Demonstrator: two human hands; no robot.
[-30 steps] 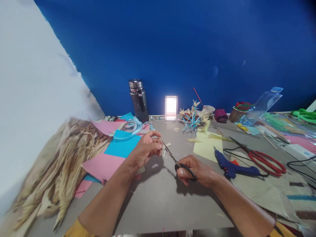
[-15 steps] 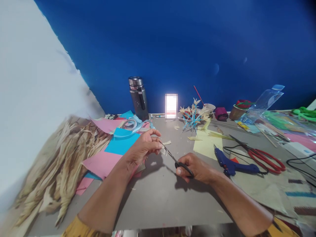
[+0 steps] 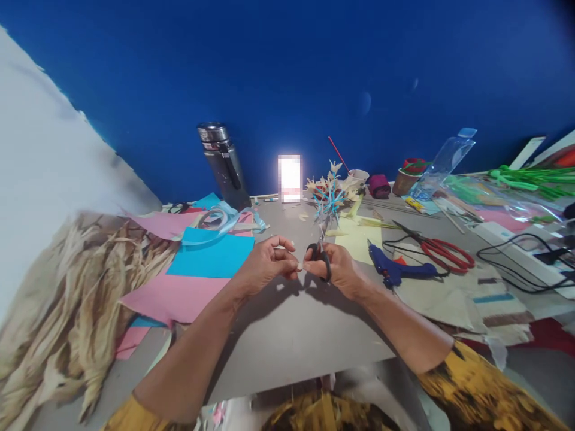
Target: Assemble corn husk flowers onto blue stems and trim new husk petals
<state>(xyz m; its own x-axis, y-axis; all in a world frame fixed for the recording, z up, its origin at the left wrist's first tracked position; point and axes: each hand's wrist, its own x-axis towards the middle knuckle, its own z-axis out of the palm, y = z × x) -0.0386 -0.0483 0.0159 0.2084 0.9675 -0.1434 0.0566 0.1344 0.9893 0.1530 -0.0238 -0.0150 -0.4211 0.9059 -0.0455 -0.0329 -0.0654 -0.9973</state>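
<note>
Over the middle of the grey table, my left hand (image 3: 270, 263) pinches a small pale piece (image 3: 299, 267) between thumb and fingers. My right hand (image 3: 344, 270) has black-handled scissors (image 3: 326, 267) around its fingers, with their blades pointing away from me. Its thumb and fingertip meet the left fingertips at the pale piece, whose exact shape is too small to tell. Just beyond the scissors stands a bunch of pale flowers (image 3: 332, 190) on light blue stems. A yellow sheet (image 3: 359, 239) lies behind my right hand.
Dried husks (image 3: 85, 305) are heaped at left beside pink paper (image 3: 179, 294) and blue paper (image 3: 211, 254). A dark flask (image 3: 223, 170) leans near the wall. At right lie a blue glue gun (image 3: 398, 269), red-handled scissors (image 3: 449, 254) and a corded power strip (image 3: 516, 251).
My right hand has moved up to my left fingertips, and the scissors have turned from pointing at the left hand to pointing away. The view has shifted to the right.
</note>
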